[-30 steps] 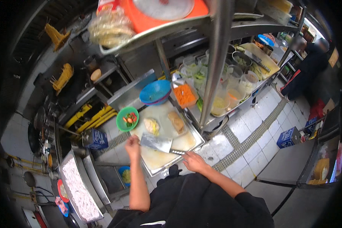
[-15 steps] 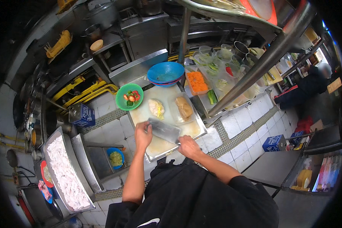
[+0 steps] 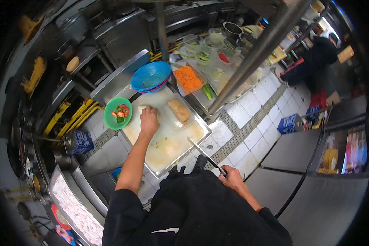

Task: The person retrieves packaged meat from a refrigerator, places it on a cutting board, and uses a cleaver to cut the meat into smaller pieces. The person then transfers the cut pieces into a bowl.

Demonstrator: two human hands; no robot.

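Note:
My left hand [image 3: 150, 121] reaches over the white cutting board [image 3: 164, 149], fingers curled down on a pale, whitish-yellow lump of food [image 3: 142, 108]. Most of that lump is hidden under the hand. My right hand [image 3: 232, 178] grips the dark handle of a cleaver [image 3: 203, 152] off the board's near right side. Its blade shows nearly edge-on, with the tip over the board's corner. Beside my left hand, a clear plastic tub [image 3: 180, 115] holds a tan piece of food. A green bowl [image 3: 123, 122] with cut red and green peppers sits at the board's left edge.
Blue bowls [image 3: 149, 78] are stacked behind the board. An orange shredded food tub [image 3: 188, 80] and several clear containers [image 3: 217, 53] stand at the right. A metal post [image 3: 254, 61] slants nearby. At the lower left is a tray of pale strips [image 3: 76, 205]. Another person [image 3: 311, 61] is farther off.
My left hand has let go of the cleaver's blade and moved onto the pale lump. My right hand has carried the cleaver right and toward me, off the board, turning it edge-on.

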